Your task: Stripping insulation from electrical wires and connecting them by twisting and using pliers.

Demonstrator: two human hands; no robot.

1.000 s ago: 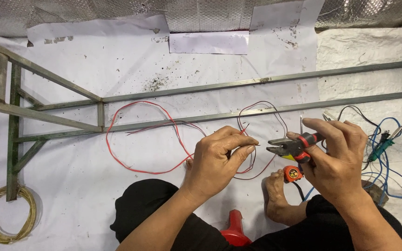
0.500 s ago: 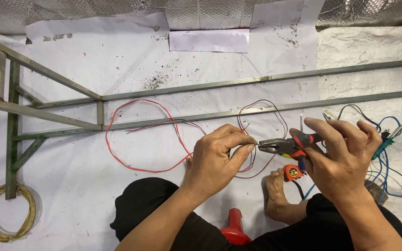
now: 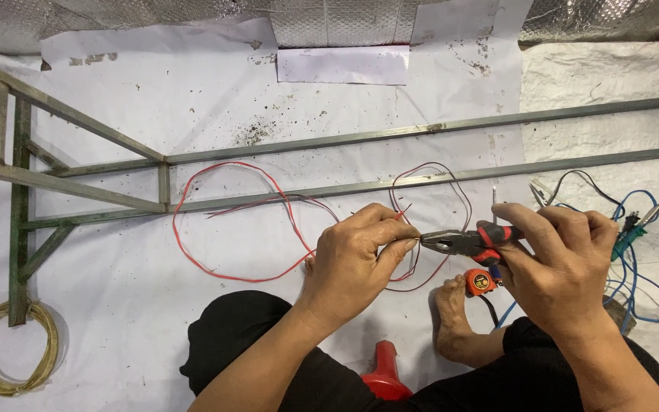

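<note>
Pliers [image 3: 463, 243] gripped in right hand [image 3: 562, 263], tips at a red wire [image 3: 230, 229] end pinched by left hand [image 3: 352, 263].
Both lie just below the metal frame [image 3: 306, 191]; squeezing gently with the wire held taut looks wise.

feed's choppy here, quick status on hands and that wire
Left hand pinching red wire end. Right hand holding pliers, tips at that wire end. Nothing between them.
</note>
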